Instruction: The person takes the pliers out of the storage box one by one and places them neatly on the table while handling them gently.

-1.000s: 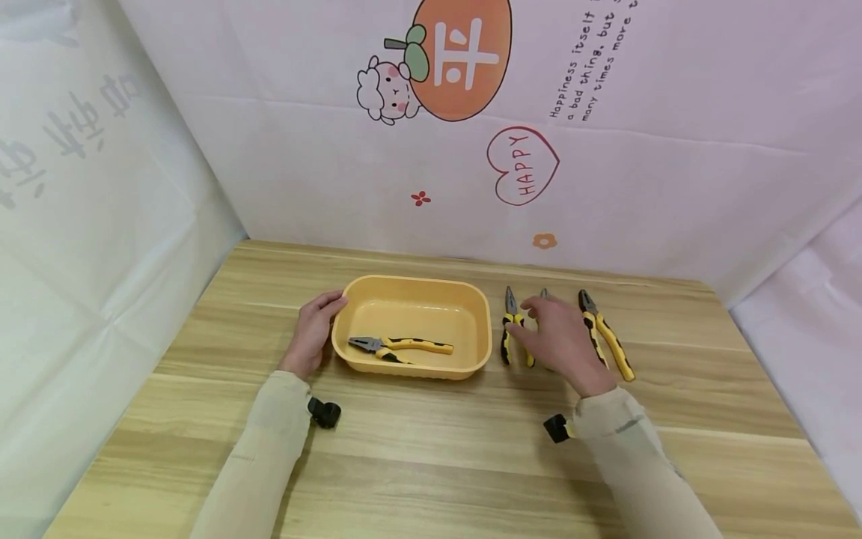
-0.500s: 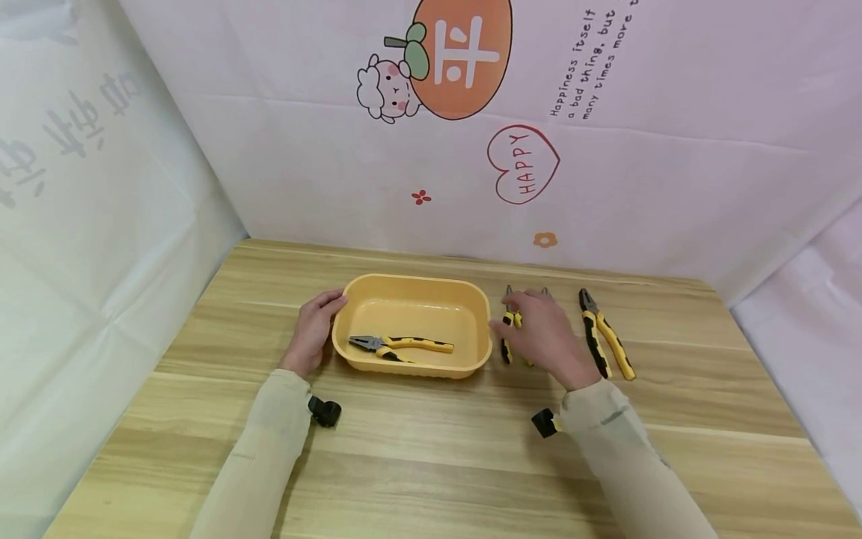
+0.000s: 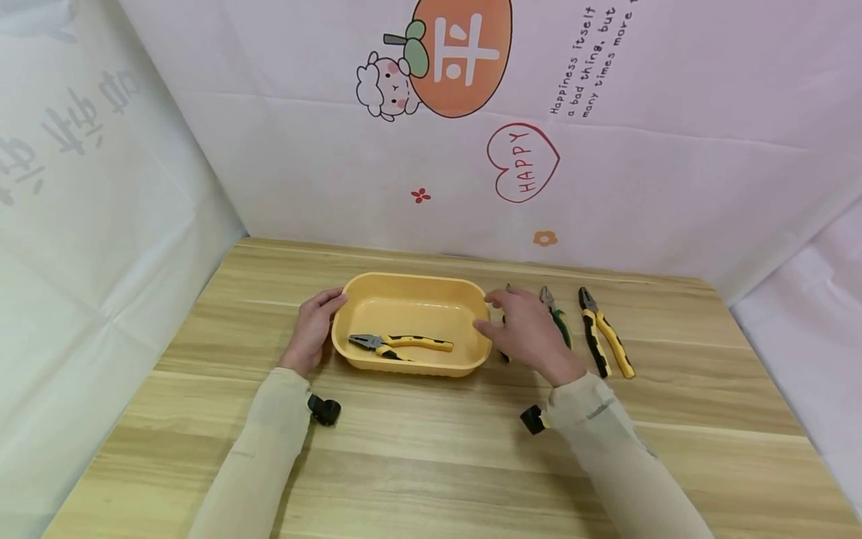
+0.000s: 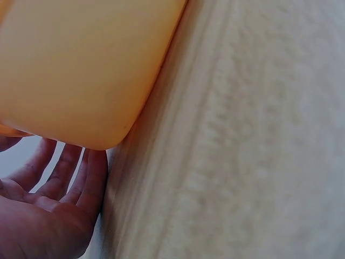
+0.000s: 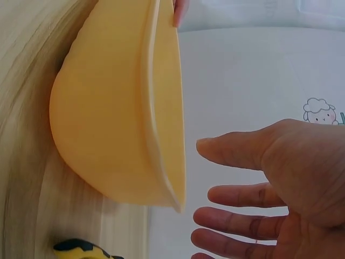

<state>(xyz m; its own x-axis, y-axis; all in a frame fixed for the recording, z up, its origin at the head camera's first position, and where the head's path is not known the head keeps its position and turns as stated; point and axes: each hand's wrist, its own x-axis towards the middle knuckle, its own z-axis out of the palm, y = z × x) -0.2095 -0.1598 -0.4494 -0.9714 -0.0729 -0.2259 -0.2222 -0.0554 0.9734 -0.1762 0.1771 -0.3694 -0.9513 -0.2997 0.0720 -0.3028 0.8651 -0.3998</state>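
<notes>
A yellow plastic basin stands on the table with combination pliers lying inside, their handles yellow and black. My left hand grips the basin's left end, thumb at the rim and fingers against the outer wall. At the right end, my right hand hovers with fingers extended and holds nothing; the right wrist view shows its fingertips just off the rim. Beneath that hand, needle-nose pliers are mostly hidden. To their right lie green-handled pliers, partly covered, and another yellow-and-black pair of pliers.
The wooden table ends at a white printed cloth hanging behind it. More white cloth closes off the left side. Small black cameras are worn at both wrists.
My right hand has moved left from above the pliers to the basin's right rim, uncovering the green-handled pliers. The left hand and the basin stay where they were.
</notes>
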